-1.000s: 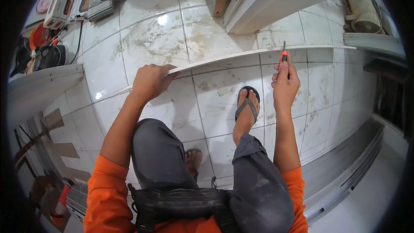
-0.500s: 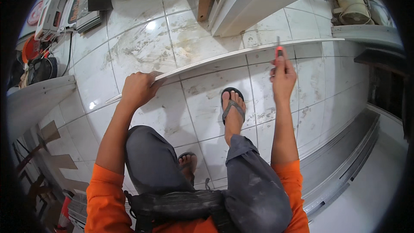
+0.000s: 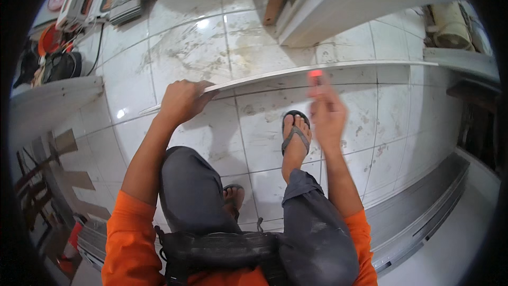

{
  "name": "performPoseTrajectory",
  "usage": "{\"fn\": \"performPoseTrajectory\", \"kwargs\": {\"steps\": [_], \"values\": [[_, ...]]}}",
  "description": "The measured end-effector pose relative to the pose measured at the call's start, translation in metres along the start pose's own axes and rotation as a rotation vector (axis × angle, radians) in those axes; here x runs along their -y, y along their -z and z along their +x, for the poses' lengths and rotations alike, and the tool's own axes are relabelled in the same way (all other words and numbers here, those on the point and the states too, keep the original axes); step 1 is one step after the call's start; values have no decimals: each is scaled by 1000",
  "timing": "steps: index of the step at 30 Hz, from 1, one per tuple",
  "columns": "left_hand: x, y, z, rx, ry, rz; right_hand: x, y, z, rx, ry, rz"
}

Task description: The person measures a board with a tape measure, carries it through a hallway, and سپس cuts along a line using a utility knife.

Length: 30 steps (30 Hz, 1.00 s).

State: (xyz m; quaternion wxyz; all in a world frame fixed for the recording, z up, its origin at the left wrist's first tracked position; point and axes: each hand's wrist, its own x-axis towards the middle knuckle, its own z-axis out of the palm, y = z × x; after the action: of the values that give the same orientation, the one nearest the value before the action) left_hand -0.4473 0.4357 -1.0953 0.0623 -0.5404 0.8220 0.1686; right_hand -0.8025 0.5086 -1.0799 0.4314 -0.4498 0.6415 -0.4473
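Note:
A long, thin white strip or panel (image 3: 259, 79), seen edge-on, spans from left to right above the tiled floor. My left hand (image 3: 182, 101) is closed around it near its left end, thumb and fingers on either side. In my right hand (image 3: 329, 116) is a red-handled utility knife (image 3: 316, 80), smeared by motion. It is just on my side of the strip, right of the middle, and its blade cannot be made out now. Whether the knife touches the strip I cannot tell.
My sandalled foot (image 3: 296, 135) is on the dirty white floor tiles (image 3: 185, 53). A white post (image 3: 338, 10) rises beyond the strip. Boxes and tools (image 3: 79, 0) lie at far left. Grey metal profiles (image 3: 413, 206) are stacked at right, and a cream bucket (image 3: 450, 26) stands at far right.
My right hand has moved left and nearer to me, bringing the knife from across the strip to my side of it. My left hand still holds the strip. The view has shifted slightly.

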Motion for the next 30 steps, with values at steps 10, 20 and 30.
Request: {"fn": "performPoseTrajectory", "kwargs": {"steps": [10, 20, 30], "values": [[-6, 13, -2, 11, 39, -91, 50, -35, -14, 301, -203, -138], [53, 28, -68, 28, 225, -171, 152, 11, 60, 732, 501, -970], [104, -11, -119, -196, 341, -849, 19, -101, -41, -270, -118, -52]]}}
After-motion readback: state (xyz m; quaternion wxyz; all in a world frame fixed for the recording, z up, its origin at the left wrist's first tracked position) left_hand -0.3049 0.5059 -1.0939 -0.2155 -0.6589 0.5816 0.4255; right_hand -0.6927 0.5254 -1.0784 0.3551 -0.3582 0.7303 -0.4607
